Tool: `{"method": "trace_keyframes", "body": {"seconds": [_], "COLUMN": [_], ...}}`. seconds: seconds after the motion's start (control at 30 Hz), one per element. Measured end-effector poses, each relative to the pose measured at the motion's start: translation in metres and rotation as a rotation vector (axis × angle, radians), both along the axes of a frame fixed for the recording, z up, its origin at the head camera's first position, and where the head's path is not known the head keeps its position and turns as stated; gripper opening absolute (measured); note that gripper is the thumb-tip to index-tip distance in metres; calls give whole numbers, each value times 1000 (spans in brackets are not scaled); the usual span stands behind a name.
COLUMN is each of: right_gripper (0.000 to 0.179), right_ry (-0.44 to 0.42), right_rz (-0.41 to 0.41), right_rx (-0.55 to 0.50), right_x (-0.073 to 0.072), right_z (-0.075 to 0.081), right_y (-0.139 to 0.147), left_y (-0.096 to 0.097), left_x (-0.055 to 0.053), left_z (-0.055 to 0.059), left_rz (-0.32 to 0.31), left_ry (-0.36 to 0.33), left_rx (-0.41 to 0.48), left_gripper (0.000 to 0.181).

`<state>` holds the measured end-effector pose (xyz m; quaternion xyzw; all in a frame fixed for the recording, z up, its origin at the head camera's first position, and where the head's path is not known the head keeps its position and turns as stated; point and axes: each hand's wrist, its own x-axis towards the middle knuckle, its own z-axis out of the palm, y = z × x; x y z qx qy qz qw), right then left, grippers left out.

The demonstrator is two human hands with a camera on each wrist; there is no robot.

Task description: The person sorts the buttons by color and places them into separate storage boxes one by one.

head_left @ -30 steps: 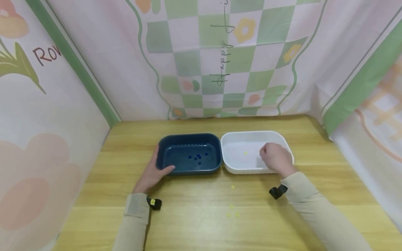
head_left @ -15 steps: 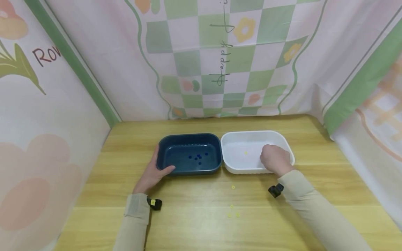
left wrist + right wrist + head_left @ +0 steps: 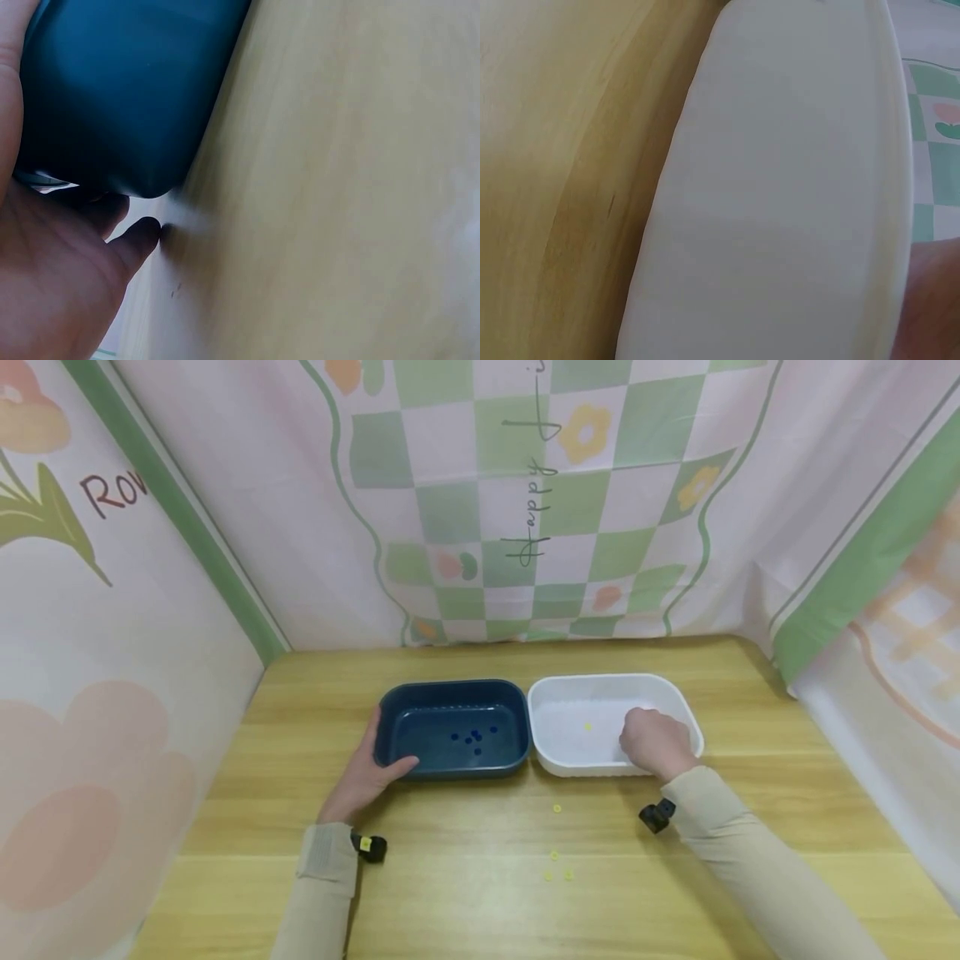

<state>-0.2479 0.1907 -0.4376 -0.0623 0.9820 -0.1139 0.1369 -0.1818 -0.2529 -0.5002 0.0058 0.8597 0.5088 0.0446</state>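
My left hand (image 3: 363, 777) holds the left end of a dark blue tray (image 3: 450, 772), its thumb along the front side and its fingers at the left side. In the left wrist view the tray's outer wall (image 3: 142, 90) stands close to the palm and fingers. Several small dark blue pieces (image 3: 477, 751) lie inside that tray. My right hand (image 3: 656, 743) reaches down into the right part of a white tray (image 3: 555, 760); its fingertips and whatever they touch are hidden. One small yellow ring (image 3: 588, 727) lies on the white tray's floor, left of the hand.
The two trays stand side by side on a wooden table (image 3: 450, 877). Several small yellow rings (image 3: 557, 808) lie on the wood in front of the white tray. A printed curtain (image 3: 510, 510) hangs behind the table, with more cloth at both sides.
Over the last second my right hand has dipped slightly lower into the white tray, knuckles now turned up. My left hand and both trays keep their places.
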Motion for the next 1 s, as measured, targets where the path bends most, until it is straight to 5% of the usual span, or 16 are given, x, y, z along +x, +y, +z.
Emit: {"method": "trace_keyframes", "body": {"seconds": [0.33,0.6,0.8,1.0], "right_gripper": [27,14,12,14], "right_ry": [93,367,333,208], "right_rz": [22,187,405,512], "right_rx": [-25,-136,-96,-52], "right_x": [12,68,109,126], "right_z": [15,42,20,-8], "right_y": [-7,-52,-84,-88], "left_y": [1,-1,-1,-1], "left_x": [0,-1,0,0], "left_z": [1,0,0,-1], "left_rz": [1,-2,-5,-10], "left_ry": [-6,0,0,6], "left_rx": [4,-7,-13,-21], "left_gripper": [107,105,106,108]}}
